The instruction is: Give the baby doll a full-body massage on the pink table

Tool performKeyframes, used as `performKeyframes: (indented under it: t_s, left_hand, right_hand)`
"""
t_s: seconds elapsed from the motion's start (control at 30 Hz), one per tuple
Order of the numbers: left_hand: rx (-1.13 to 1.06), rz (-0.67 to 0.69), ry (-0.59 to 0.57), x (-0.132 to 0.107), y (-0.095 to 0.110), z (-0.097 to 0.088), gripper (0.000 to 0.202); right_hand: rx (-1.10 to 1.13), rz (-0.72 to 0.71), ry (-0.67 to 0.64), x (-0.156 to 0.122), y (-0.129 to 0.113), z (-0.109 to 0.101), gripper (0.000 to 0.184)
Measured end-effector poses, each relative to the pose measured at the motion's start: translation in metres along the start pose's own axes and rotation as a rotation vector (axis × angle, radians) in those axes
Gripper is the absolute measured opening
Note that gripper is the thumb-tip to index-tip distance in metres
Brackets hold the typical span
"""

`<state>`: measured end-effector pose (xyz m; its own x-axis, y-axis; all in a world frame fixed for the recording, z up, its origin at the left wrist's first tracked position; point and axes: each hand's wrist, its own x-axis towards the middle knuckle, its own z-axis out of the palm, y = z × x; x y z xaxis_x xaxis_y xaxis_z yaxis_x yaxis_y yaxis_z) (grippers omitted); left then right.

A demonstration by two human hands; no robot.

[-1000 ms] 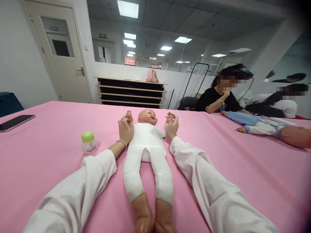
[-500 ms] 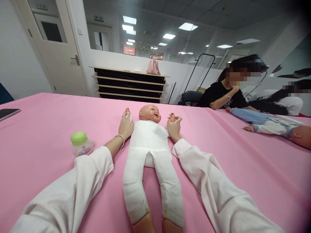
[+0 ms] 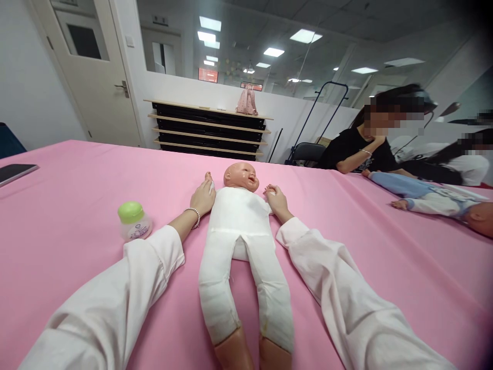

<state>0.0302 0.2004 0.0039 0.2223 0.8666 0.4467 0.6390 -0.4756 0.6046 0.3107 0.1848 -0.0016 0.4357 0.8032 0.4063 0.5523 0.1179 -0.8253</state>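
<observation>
A baby doll (image 3: 241, 226) in a white cloth body lies on its back along the pink table (image 3: 77, 185), head away from me. My left hand (image 3: 203, 198) is closed round the doll's arm on the left side and presses it down on the cloth. My right hand (image 3: 276, 201) is closed round the doll's other arm on the right side, low on the table. Both my sleeves are white, and a bead bracelet sits on my left wrist.
A small bottle with a green cap (image 3: 133, 221) stands left of my left arm. A phone (image 3: 15, 172) lies at the far left. A second doll (image 3: 427, 200) lies at the right, with two seated people behind it. Black shelves (image 3: 210, 131) stand at the back.
Both hands have lowered the doll's arms from raised beside its head down to the table. The view has shifted slightly.
</observation>
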Motion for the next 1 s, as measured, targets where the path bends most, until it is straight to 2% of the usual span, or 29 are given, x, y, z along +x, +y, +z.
performKeyframes:
  t_s: [0.17,0.33,0.5,0.67,0.83,1.0]
  left_hand:
    - [0.043,-0.064,-0.022,-0.002,0.003,-0.003,0.053]
    - [0.04,-0.057,0.019,-0.006,0.003,-0.006,0.049]
    - [0.037,-0.056,0.131,-0.014,0.007,-0.012,0.057]
    - [-0.029,-0.038,0.322,-0.029,0.018,-0.022,0.078]
    - [-0.12,-0.056,0.294,-0.048,0.026,-0.033,0.081]
    - [-0.188,0.049,0.357,-0.066,0.023,-0.039,0.082]
  right_hand:
    - [0.031,0.031,-0.038,0.008,0.009,0.002,0.029]
    - [-0.017,0.015,-0.067,0.004,0.005,0.0,0.031]
    - [-0.066,-0.161,-0.001,-0.011,-0.007,-0.004,0.034]
    - [-0.169,-0.387,0.129,-0.038,-0.03,-0.011,0.054]
    - [-0.234,-0.466,0.188,-0.065,-0.048,-0.013,0.078]
    - [-0.236,-0.544,0.191,-0.078,-0.045,-0.016,0.08]
